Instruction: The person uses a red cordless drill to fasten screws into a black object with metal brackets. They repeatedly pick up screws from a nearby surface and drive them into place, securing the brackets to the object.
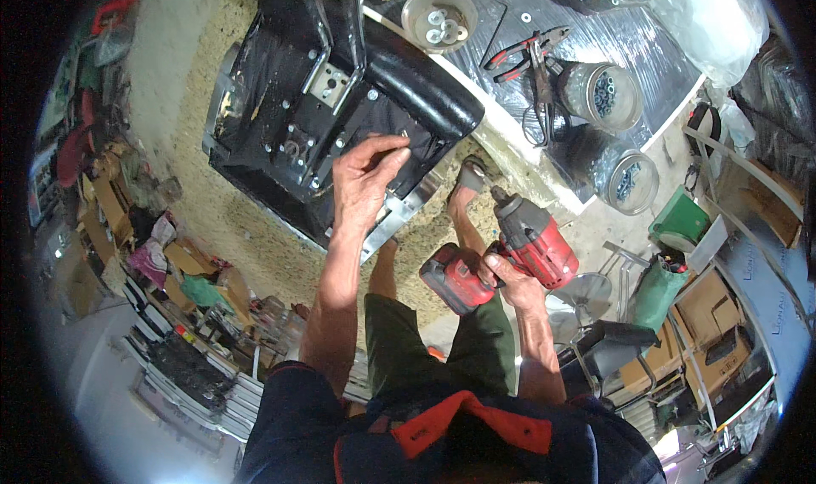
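My right hand (517,282) grips a red and black cordless impact wrench (537,244) by its handle, with its nose tilted up toward the bench and its battery to the left. Over the black padded chair seat (416,84), my left hand (367,174) is closed in a pinch. Whatever sits between those fingertips is too small to make out. The seat lies underside up. A metal plate (327,87) with holes and bent metal bars (355,33) are on its underside, among several bolt heads and washers.
Right of the seat, a film-covered work surface (489,38) bears a bowl of washers (439,21), red-handled pliers (531,55), and jars of nuts (603,93) and bolts (631,182). Cardboard scraps (191,259) lie left. A green bin (680,219) and chair parts stand right.
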`<move>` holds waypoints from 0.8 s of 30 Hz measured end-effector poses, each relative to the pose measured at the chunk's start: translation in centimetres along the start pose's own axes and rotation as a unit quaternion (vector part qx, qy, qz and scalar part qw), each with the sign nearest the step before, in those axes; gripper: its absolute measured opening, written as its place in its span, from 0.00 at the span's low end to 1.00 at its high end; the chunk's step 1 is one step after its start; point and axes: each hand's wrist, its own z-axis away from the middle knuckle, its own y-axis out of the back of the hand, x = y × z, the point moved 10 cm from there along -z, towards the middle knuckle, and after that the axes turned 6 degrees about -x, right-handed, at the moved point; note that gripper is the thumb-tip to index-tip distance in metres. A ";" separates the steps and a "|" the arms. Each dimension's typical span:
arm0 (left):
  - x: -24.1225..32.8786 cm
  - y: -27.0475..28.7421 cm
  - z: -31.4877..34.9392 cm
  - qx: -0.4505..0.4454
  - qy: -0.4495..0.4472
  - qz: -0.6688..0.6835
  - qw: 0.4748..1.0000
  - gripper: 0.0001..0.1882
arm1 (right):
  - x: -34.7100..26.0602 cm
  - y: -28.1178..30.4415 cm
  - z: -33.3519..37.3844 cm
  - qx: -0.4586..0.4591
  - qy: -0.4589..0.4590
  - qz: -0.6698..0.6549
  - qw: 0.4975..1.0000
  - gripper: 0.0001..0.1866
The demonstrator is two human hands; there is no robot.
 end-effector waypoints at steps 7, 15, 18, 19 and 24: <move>-5.9 2.7 6.3 0.070 0.026 0.388 0.919 0.10 | 4.9 -6.1 0.7 -0.029 -0.030 0.060 0.997 0.15; -8.6 8.4 12.8 0.086 0.032 0.500 0.861 0.06 | 13.0 -12.4 1.6 -0.037 -0.073 0.041 0.996 0.13; -9.9 11.2 14.5 0.094 0.025 0.511 0.854 0.04 | 15.7 -14.4 1.8 -0.058 -0.104 0.058 0.991 0.12; -10.6 12.0 15.2 0.102 0.033 0.512 0.852 0.03 | 16.3 -15.2 1.9 -0.067 -0.105 0.073 0.989 0.12; -11.6 14.9 17.8 0.102 0.008 0.516 0.850 0.04 | 18.9 -16.9 2.3 -0.064 -0.132 0.123 0.982 0.11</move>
